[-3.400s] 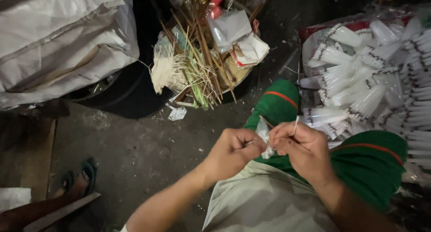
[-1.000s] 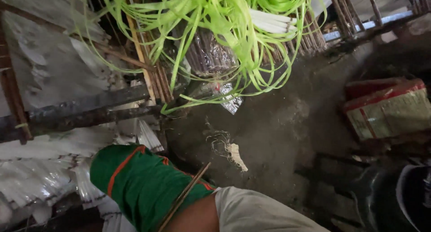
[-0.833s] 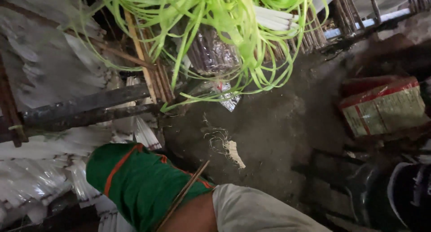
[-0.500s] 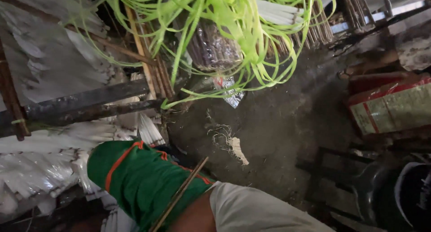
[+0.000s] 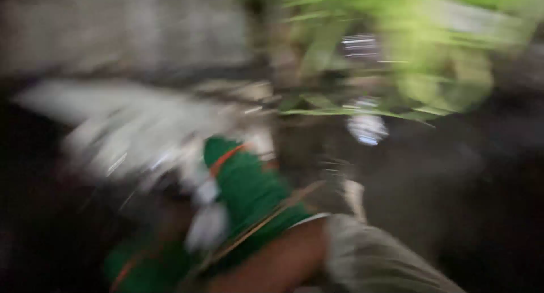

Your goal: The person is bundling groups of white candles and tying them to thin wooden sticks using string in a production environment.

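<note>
Khaki cloth: nearest the camera at the bottom edge, draped over the person's lap or leg, badly smeared by motion blur.
Forearm: bare, lying along the bottom of the view just left of the khaki cloth and reaching toward the lower left.
Thin stick: pale brown, running on a slant from lower left to upper right across the green cloth, just above the forearm.
Hand state: neither the left nor the right hand can be made out in the blur, so I cannot tell whether either is apart, together or clamped on anything.
White object: a soft pale blob just left of the stick, lying against the green cloth; its kind is too blurred to tell.
Green cloth: with an orange stripe, bunched at centre frame beyond the forearm.
White pile: pale streaked mass to the left of the green cloth, farther back.
Floor: dark ground on the right side, with a small pale scrap lying on it.
Green strips: bright light-green bundle, farthest off at the upper right.
</note>
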